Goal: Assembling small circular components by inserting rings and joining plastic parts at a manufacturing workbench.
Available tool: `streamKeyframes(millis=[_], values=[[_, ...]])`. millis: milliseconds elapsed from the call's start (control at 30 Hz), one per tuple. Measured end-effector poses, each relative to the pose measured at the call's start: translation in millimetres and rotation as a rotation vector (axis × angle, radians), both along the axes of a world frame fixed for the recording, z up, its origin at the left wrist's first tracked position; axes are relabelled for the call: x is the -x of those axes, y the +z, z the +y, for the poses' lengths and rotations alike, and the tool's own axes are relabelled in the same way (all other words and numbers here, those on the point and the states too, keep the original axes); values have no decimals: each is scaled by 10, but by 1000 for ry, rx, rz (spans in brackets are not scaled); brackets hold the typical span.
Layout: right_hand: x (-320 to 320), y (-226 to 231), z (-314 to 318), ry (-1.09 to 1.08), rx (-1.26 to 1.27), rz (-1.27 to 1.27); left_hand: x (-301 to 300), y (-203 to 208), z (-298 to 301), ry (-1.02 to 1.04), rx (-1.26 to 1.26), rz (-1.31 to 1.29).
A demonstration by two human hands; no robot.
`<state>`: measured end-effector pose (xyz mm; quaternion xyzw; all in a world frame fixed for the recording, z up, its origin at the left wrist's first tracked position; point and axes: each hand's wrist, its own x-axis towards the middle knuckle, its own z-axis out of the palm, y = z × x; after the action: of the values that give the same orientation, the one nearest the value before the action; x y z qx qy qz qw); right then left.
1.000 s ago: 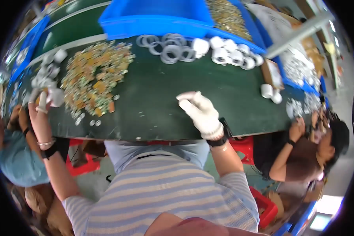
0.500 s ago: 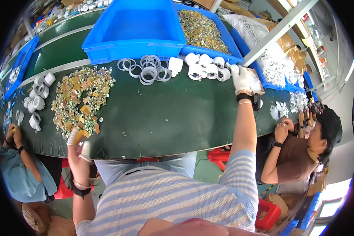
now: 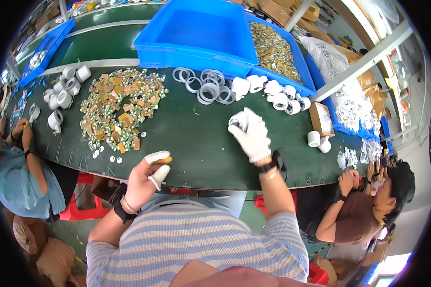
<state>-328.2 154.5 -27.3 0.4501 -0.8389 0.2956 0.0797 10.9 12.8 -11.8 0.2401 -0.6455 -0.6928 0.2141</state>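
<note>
A long dark-green worktable (image 3: 187, 143) runs across the view, and behind it stand 2 blue bins: an empty one (image 3: 196, 33) and, to its right, one filled with small gold-coloured parts (image 3: 273, 45), probably set there so stock stays within arm's reach. Nearer on the table lies a wide heap of small gold and green pieces (image 3: 119, 107), spread flat, likely so single pieces can be picked out. Flat white tape rings (image 3: 208, 86) lie just in front of the bins, with thicker white rolls (image 3: 280, 95) beside them and another cluster of white rolls (image 3: 62, 91) at the far left. The right hand (image 3: 251, 136), in a white glove, is curled around a white tape roll (image 3: 237, 123), fingers wrapped and pressed on it above the table's middle. The left hand (image 3: 146, 179), with white cots on thumb and fingertips, hovers at the near table edge, pinching a small gold piece (image 3: 165, 160) between thumb and forefinger. Other people sit working at either end.
</note>
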Motion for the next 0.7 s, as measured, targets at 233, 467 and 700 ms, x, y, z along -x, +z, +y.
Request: streamKeyframes(millis=[233,467,700], values=[[-1184,344,-336,762,173,-425,337,-50,78,-150,-515,284],[-215,-8,-1310,82,-9,323,108,-32,-135,-30,-731,315],[-572,-3,-696,231,11,496,-228,107,-239,-9,-780,230]])
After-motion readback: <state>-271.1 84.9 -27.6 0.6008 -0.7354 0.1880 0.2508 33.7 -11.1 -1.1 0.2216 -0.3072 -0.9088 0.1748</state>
